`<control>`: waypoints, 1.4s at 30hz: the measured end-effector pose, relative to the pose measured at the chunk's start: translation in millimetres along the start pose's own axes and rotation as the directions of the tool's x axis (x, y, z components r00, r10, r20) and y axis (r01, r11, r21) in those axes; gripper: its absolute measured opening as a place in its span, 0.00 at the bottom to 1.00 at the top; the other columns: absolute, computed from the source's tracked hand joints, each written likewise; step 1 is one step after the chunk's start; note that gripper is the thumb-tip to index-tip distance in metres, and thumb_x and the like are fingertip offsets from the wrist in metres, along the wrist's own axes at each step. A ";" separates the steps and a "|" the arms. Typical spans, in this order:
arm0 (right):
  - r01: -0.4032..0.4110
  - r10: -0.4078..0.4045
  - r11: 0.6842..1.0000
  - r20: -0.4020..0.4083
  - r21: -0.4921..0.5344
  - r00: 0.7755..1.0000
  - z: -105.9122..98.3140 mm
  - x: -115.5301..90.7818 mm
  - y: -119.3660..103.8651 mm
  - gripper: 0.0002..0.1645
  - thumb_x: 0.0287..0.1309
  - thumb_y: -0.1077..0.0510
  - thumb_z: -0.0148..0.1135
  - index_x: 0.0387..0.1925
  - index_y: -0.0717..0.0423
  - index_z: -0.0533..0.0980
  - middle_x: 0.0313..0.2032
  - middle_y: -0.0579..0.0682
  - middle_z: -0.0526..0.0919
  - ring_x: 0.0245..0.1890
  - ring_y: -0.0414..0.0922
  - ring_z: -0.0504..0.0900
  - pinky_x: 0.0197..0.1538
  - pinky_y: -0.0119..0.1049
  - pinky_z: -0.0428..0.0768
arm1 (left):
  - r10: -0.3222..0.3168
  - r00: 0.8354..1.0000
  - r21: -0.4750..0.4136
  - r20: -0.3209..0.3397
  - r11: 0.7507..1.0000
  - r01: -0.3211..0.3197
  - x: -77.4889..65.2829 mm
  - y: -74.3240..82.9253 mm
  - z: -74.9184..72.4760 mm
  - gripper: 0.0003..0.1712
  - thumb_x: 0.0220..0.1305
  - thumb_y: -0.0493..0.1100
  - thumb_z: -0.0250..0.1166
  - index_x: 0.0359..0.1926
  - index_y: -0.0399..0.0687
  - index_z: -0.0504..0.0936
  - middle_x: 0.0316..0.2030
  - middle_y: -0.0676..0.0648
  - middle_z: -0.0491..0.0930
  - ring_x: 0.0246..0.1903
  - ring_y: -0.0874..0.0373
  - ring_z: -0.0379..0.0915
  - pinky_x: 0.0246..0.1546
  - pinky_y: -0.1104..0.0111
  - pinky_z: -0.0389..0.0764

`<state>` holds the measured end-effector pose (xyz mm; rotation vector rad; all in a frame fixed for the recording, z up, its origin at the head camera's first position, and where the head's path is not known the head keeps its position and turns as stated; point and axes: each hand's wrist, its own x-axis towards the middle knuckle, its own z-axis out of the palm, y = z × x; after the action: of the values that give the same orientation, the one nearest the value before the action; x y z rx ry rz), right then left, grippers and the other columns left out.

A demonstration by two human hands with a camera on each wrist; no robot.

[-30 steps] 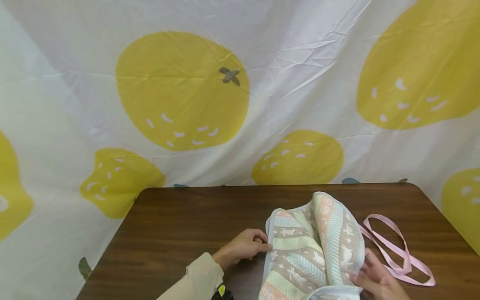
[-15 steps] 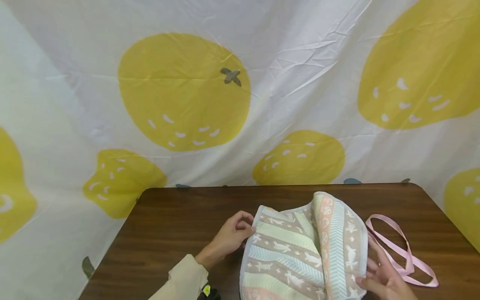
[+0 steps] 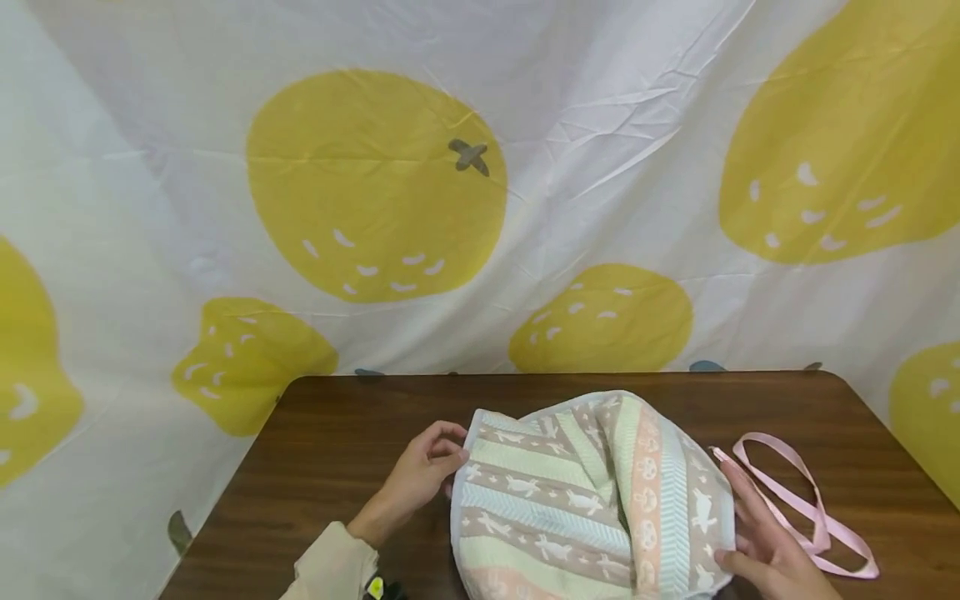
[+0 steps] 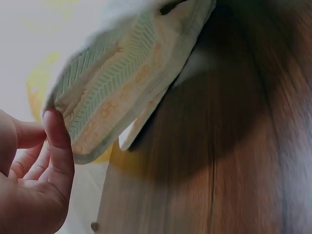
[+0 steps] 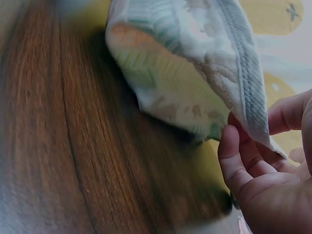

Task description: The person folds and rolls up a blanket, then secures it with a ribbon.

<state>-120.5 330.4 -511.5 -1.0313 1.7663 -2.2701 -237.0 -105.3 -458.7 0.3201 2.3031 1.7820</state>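
Note:
A soft quilted cloth [image 3: 540, 508] with pastel stripes, white rabbit figures and a pale grey bound edge stands partly raised over the table, one fold running down its right half. My left hand [image 3: 423, 471] pinches its left edge between thumb and fingers. In the left wrist view the thumb and a fingertip meet at the corner of the cloth [image 4: 112, 92]. On the other side, my right hand [image 3: 772, 542] holds the right edge, thumb in front and fingers behind. The right wrist view shows the bound edge [image 5: 248, 83] running down between those fingers. The cloth's lower part is cut off by the frame.
A pink ribbon strap [image 3: 817, 508] lies looped on the dark wooden table [image 3: 337, 442], just right of my right hand. Behind the table's far edge hangs a white curtain [image 3: 585, 100] printed with large yellow fruit.
My left hand has moved left with the cloth's left edge, spreading the cloth wider. The right hand has stayed nearly in place at the right edge, and the fold's top has rounded out.

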 end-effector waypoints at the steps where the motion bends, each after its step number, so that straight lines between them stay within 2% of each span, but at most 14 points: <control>1: -0.001 0.001 1.000 -0.005 -0.029 1.000 -1.1 0.7 1.1 0.59 0.54 0.89 0.41 0.76 0.57 0.25 0.76 0.31 0.49 0.66 0.36 0.69 0.56 0.34 0.78 | -0.003 1.000 -0.004 -0.014 1.000 0.003 -0.9 -0.8 -3.3 0.16 0.68 0.37 0.62 0.55 0.43 0.74 0.35 0.44 0.82 0.26 0.56 0.76 0.24 0.64 0.79; 8: -0.052 0.049 0.995 -0.049 -0.079 0.998 -8.1 3.0 7.1 0.60 0.54 0.87 0.43 0.76 0.55 0.25 0.73 0.27 0.51 0.66 0.31 0.66 0.54 0.31 0.78 | -0.014 0.991 -0.039 -0.131 0.999 0.009 -6.9 -7.0 -24.6 0.18 0.66 0.34 0.63 0.56 0.41 0.75 0.35 0.42 0.83 0.24 0.56 0.76 0.24 0.65 0.79; 11: -0.046 0.041 0.993 -0.057 -0.104 0.998 -9.7 5.2 8.3 0.60 0.54 0.87 0.43 0.76 0.57 0.24 0.73 0.28 0.49 0.66 0.30 0.65 0.54 0.30 0.79 | -0.020 0.984 -0.069 -0.176 0.998 0.008 -10.8 -10.1 -33.4 0.21 0.65 0.31 0.62 0.59 0.42 0.74 0.35 0.42 0.82 0.23 0.56 0.76 0.24 0.64 0.80; 14: -0.031 0.028 0.997 -0.039 -0.074 0.999 -10.9 7.2 9.6 0.60 0.54 0.87 0.41 0.75 0.57 0.22 0.74 0.29 0.46 0.66 0.32 0.66 0.54 0.32 0.79 | -0.025 0.977 -0.108 -0.213 0.994 0.002 -14.3 -13.8 -40.6 0.23 0.65 0.28 0.61 0.60 0.42 0.74 0.34 0.42 0.82 0.23 0.56 0.76 0.26 0.62 0.81; 20: -0.005 0.004 1.000 -0.048 -0.020 0.999 -11.8 7.6 14.8 0.61 0.52 0.89 0.37 0.75 0.54 0.22 0.73 0.29 0.46 0.65 0.34 0.67 0.55 0.32 0.78 | -0.034 0.967 -0.128 -0.252 0.992 0.001 -22.3 -18.8 -50.6 0.23 0.66 0.26 0.59 0.61 0.41 0.73 0.33 0.41 0.80 0.26 0.55 0.79 0.30 0.61 0.83; 23: 0.040 -0.041 0.999 -0.065 -0.018 0.997 -13.9 6.3 18.6 0.62 0.48 0.91 0.36 0.76 0.54 0.22 0.73 0.31 0.49 0.67 0.32 0.64 0.57 0.29 0.76 | -0.042 0.965 -0.110 -0.258 0.994 0.014 -28.4 -22.9 -53.5 0.24 0.65 0.26 0.59 0.61 0.38 0.71 0.31 0.41 0.79 0.26 0.54 0.79 0.29 0.62 0.84; 26: 0.060 -0.060 0.998 -0.085 -0.005 0.995 -16.6 3.0 22.3 0.63 0.46 0.91 0.35 0.75 0.54 0.21 0.76 0.32 0.41 0.68 0.30 0.61 0.58 0.27 0.74 | -0.061 0.963 -0.092 -0.262 0.995 0.038 -35.3 -26.8 -54.5 0.24 0.63 0.24 0.58 0.60 0.36 0.70 0.30 0.41 0.78 0.25 0.54 0.78 0.27 0.63 0.84; 28: 0.057 -0.057 0.998 -0.104 -0.004 0.993 -18.4 -0.4 24.6 0.64 0.45 0.91 0.34 0.75 0.54 0.21 0.76 0.34 0.35 0.68 0.28 0.59 0.59 0.25 0.73 | -0.081 0.963 -0.076 -0.258 0.995 0.064 -40.0 -27.9 -54.2 0.23 0.63 0.24 0.58 0.59 0.36 0.70 0.29 0.42 0.77 0.25 0.54 0.77 0.27 0.64 0.83; 30: 0.038 -0.039 0.999 -0.122 -0.007 0.992 -19.6 -3.6 27.0 0.64 0.46 0.90 0.34 0.75 0.52 0.21 0.76 0.34 0.32 0.68 0.27 0.59 0.59 0.24 0.72 | -0.101 0.964 -0.059 -0.245 0.994 0.089 -44.1 -29.5 -54.2 0.23 0.62 0.24 0.58 0.58 0.36 0.70 0.29 0.42 0.76 0.25 0.54 0.77 0.26 0.65 0.83; 34: 0.031 -0.040 0.997 -0.129 -0.069 0.991 -21.0 -6.1 30.8 0.65 0.44 0.91 0.35 0.76 0.52 0.24 0.73 0.30 0.43 0.66 0.27 0.60 0.58 0.21 0.70 | -0.146 0.974 -0.019 -0.174 0.989 0.145 -51.2 -32.6 -56.7 0.24 0.62 0.25 0.59 0.58 0.36 0.69 0.28 0.43 0.76 0.24 0.54 0.77 0.25 0.64 0.83; 37: 0.020 -0.037 0.991 -0.131 -0.130 0.991 -21.0 -5.5 32.5 0.65 0.43 0.91 0.37 0.76 0.55 0.25 0.71 0.29 0.49 0.66 0.25 0.60 0.57 0.19 0.70 | -0.160 0.982 0.008 -0.100 0.987 0.162 -53.6 -34.2 -60.4 0.25 0.62 0.26 0.60 0.60 0.35 0.67 0.29 0.43 0.77 0.24 0.54 0.77 0.26 0.62 0.84; 40: -0.035 0.005 0.984 -0.164 -0.177 0.986 -20.4 -4.5 32.7 0.63 0.44 0.90 0.40 0.75 0.60 0.24 0.72 0.30 0.45 0.65 0.22 0.58 0.57 0.18 0.69 | -0.171 0.984 0.036 -0.041 0.984 0.173 -52.6 -33.6 -64.2 0.28 0.62 0.29 0.62 0.62 0.34 0.65 0.31 0.42 0.78 0.26 0.54 0.78 0.28 0.61 0.84; 42: -0.081 0.044 0.978 -0.189 -0.192 0.981 -19.6 -4.1 31.9 0.62 0.45 0.89 0.41 0.74 0.64 0.23 0.74 0.34 0.39 0.64 0.20 0.58 0.56 0.17 0.69 | -0.183 0.982 0.087 -0.047 0.979 0.187 -50.1 -31.8 -65.7 0.28 0.62 0.31 0.65 0.62 0.35 0.65 0.31 0.43 0.77 0.27 0.54 0.77 0.27 0.62 0.83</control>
<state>-138.5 338.0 -543.7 -0.8012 2.1029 -2.2515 -210.1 -188.7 -471.6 0.0821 2.3590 1.6116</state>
